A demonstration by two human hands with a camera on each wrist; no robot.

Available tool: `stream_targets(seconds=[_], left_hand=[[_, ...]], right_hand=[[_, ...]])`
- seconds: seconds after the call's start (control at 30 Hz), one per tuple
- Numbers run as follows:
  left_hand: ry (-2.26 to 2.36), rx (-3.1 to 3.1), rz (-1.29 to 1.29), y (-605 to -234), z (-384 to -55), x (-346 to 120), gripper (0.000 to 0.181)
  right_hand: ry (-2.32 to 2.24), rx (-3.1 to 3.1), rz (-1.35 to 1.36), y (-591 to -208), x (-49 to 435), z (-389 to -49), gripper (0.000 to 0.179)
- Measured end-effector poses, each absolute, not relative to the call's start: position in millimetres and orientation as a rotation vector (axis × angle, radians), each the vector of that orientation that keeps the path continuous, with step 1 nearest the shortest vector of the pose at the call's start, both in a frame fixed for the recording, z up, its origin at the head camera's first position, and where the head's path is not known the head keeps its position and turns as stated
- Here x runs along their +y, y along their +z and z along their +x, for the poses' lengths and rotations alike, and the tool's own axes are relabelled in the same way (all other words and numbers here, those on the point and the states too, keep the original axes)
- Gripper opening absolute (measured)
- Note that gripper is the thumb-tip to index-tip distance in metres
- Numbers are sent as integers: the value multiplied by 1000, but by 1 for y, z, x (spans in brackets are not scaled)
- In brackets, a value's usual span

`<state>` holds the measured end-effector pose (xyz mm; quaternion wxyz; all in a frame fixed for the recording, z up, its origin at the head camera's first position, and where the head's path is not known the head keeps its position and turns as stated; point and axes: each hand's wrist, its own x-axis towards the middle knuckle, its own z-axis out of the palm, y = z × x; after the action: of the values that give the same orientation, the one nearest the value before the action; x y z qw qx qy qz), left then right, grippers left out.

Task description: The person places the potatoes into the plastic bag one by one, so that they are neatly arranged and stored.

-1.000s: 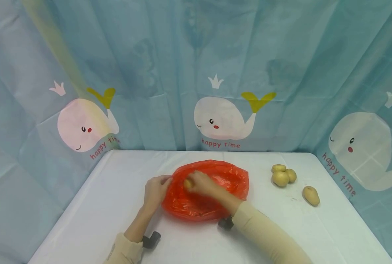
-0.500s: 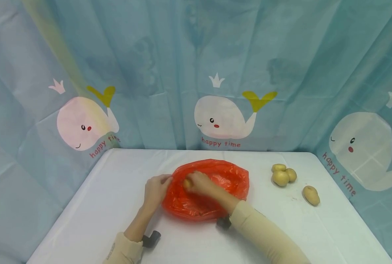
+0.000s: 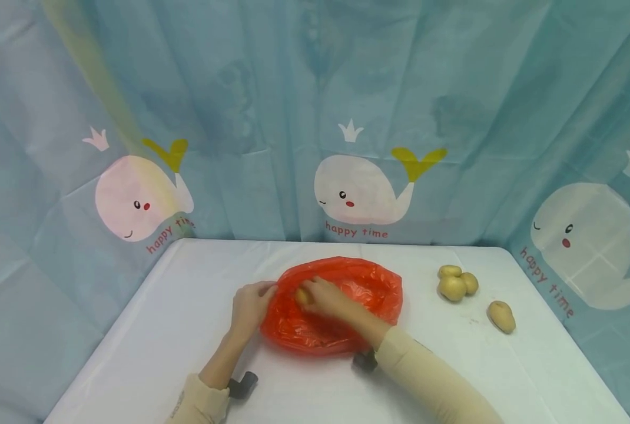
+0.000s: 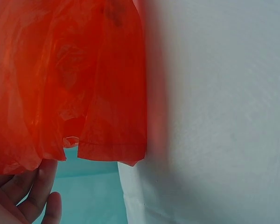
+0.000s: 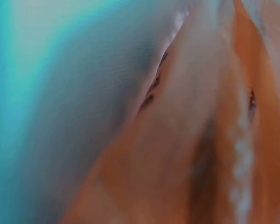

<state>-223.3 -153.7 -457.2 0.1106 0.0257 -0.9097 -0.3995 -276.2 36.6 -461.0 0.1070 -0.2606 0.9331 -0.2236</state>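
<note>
A red plastic bag (image 3: 365,288) lies on the table with its mouth spread wide. At the bag's left rim, my left hand (image 3: 248,306) pinches the edge between thumb and fingers. The left wrist view shows the bag's wall (image 4: 74,84) up close, with the left-hand fingers (image 4: 37,196) at its edge, other fingers loosely bent. Reaching in over the near right side, my right hand (image 3: 325,299) grips a yellow potato (image 3: 301,296) inside the bag's mouth. Blurred orange plastic folds (image 5: 177,154) fill most of the right wrist view; the potato is hidden there.
Right of the bag, three potatoes (image 3: 453,288) sit clustered on the white table (image 3: 188,306). One more potato (image 3: 501,317) lies nearer the right edge. Behind the table hangs a blue curtain (image 3: 262,188) with whale prints.
Hardly anything differs. The whole head view has shifted slightly; both hands, the bag and the potatoes keep their places, with the right hand still gripping the potato in the bag's mouth.
</note>
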Motion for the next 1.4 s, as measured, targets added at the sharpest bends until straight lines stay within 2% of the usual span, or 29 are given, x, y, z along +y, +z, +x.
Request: stream_targets(seconds=[0.43, 0.73, 1.4], left_hand=[[-1197, -2687, 75, -458, -223, -153, 28], [-1207, -2671, 69, -461, -225, -152, 27], [-1183, -2685, 77, -462, -228, -153, 28]], right_hand=[[-858, 2667, -725, -457, 67, -270, 60], [-830, 2684, -680, -442, 87, -269, 61], [-876, 2748, -705, -429, 124, -266, 55]])
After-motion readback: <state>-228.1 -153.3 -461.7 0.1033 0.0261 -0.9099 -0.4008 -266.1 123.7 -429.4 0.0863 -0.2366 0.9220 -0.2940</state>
